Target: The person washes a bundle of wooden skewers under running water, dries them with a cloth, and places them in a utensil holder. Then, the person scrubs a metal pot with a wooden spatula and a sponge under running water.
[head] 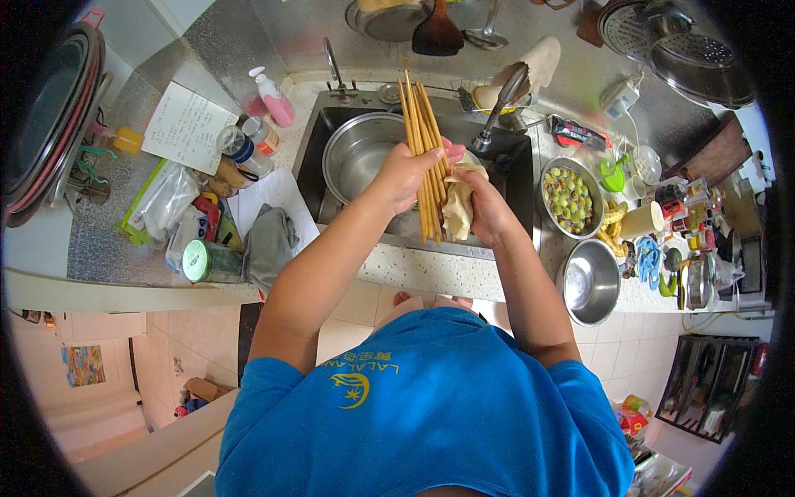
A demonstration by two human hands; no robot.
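Observation:
My left hand (407, 171) grips a bundle of wooden chopsticks (422, 130) around the middle, above the sink (310, 180). Their ends fan out a little towards the wall. My right hand (487, 208) holds a cream-coloured cloth (458, 205) against the right side of the bundle, near its lower ends. In the left part of the sink stands a large steel pot (357, 158) with what looks like clear water in it. The head of a pull-out faucet (481, 141) hangs over the basin, just beyond my right hand.
Right of the sink stand a steel bowl of green fruit (568, 199) and a bare steel bowl (590, 282) reaching over the counter edge. Bananas (612, 227) lie beside them. To the left are a grey cloth (268, 242), a green-lidded jar (211, 261) and a pink pump bottle (276, 105).

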